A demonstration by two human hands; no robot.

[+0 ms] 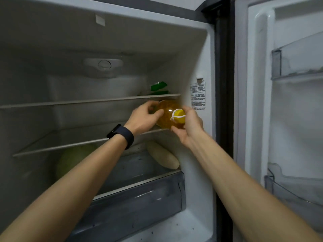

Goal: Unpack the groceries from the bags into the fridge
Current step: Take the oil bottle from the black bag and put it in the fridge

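A clear bottle of yellow oil (167, 112) with a yellow cap lies on its side at the right end of the fridge's middle glass shelf (57, 145), cap pointing toward me. My left hand (144, 117) grips the bottle's left side, fingers curled over it. My right hand (189, 126) cups the neck and cap end from the right and below. The bottle's far end is hidden behind my hands.
A green packet (158, 86) sits on the top shelf at the back right. Below the middle shelf lie a white radish (163, 157) and a pale green cabbage (75, 158) above the crisper drawer (139, 203). The open door (288, 119) with its bins stands at right.
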